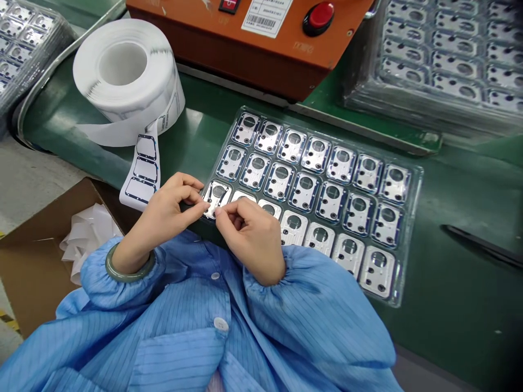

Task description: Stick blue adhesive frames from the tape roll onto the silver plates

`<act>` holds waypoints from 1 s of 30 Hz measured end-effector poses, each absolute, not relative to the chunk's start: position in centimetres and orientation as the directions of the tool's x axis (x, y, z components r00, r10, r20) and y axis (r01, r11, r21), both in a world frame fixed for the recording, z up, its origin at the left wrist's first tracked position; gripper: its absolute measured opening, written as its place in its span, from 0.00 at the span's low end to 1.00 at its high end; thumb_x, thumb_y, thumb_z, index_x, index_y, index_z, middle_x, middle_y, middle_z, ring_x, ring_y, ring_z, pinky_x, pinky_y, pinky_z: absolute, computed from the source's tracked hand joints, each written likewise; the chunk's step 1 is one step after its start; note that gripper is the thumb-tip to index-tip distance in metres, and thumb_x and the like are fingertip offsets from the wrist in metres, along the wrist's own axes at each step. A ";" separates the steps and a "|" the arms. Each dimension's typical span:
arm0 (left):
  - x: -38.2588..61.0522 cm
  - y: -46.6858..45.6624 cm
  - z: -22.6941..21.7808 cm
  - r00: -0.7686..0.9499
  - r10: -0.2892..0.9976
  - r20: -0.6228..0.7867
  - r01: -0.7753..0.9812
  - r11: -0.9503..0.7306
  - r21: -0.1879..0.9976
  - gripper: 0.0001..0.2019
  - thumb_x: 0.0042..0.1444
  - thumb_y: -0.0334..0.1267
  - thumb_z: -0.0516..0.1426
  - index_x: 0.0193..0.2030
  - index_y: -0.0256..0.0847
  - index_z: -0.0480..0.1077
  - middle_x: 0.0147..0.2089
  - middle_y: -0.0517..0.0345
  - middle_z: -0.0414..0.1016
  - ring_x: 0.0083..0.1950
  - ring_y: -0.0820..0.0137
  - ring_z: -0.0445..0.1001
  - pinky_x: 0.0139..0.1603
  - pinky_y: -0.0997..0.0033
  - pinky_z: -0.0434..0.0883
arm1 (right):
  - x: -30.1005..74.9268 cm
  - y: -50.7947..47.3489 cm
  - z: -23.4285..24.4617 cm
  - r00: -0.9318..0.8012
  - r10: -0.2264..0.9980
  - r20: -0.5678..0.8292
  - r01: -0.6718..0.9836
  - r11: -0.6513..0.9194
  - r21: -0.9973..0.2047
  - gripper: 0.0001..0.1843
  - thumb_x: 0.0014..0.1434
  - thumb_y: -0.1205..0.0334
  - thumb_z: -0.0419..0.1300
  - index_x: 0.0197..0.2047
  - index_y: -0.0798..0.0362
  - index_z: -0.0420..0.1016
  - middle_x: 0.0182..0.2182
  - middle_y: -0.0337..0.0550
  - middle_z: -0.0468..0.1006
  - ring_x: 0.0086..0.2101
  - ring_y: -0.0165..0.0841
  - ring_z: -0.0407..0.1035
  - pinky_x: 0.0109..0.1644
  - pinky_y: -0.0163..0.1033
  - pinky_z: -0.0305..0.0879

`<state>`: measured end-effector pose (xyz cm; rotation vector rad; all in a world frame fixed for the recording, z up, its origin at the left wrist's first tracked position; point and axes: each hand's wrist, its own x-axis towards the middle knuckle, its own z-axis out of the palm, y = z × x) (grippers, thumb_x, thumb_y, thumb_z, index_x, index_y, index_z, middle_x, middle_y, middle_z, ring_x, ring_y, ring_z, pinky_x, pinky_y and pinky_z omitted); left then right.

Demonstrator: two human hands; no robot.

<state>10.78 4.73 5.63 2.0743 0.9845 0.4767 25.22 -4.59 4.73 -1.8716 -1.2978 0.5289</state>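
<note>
A clear plastic tray (408,228) lies on the green bench, holding rows of silver metal plates, each with a round window and small holes. At the near left corner, both hands meet over one plate (216,191), where a thin dark-edged adhesive frame sits slightly askew. My left hand (174,204) pinches at this frame's left side, thumb and forefinger together. From the right, my right hand (251,231) pinches its near edge; the fingertips partly hide it. Plates in the two far rows carry dark-blue borders, while other near-row plates, such as this one (378,271), show bare silver rims.
A large roll of white backing tape (171,90) stands at left, its loose strip (141,179) bearing dark frames. Behind is an orange machine (253,49) with a red button. Tray stacks (441,60) stand back right; black tweezers (482,245) lie right. A cardboard box (36,272) holds white scraps.
</note>
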 end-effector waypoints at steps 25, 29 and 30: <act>10.9 4.6 5.4 0.632 0.774 0.044 0.471 -0.429 0.771 0.06 0.55 0.37 0.59 0.29 0.40 0.71 0.44 0.54 0.71 0.47 0.68 0.72 0.47 0.67 0.71 | 25.1 -4.5 4.6 0.398 0.911 0.106 0.603 -0.173 -0.778 0.11 0.56 0.64 0.58 0.23 0.53 0.70 0.22 0.36 0.71 0.23 0.26 0.63 0.28 0.34 0.56; 10.9 4.6 5.2 0.639 0.767 0.060 0.463 -0.446 0.766 0.05 0.55 0.36 0.59 0.29 0.40 0.71 0.44 0.53 0.70 0.48 0.68 0.71 0.48 0.66 0.70 | 25.1 -4.6 4.4 0.396 0.911 0.114 0.604 -0.165 -0.779 0.11 0.56 0.63 0.58 0.23 0.53 0.71 0.22 0.36 0.72 0.23 0.26 0.63 0.28 0.34 0.56; 10.9 4.6 5.1 0.642 0.764 0.063 0.461 -0.450 0.765 0.05 0.55 0.36 0.59 0.29 0.40 0.71 0.44 0.53 0.70 0.47 0.68 0.71 0.48 0.66 0.70 | 25.1 -4.6 4.4 0.396 0.911 0.117 0.606 -0.163 -0.779 0.11 0.56 0.64 0.58 0.23 0.53 0.71 0.22 0.36 0.72 0.23 0.26 0.63 0.28 0.34 0.56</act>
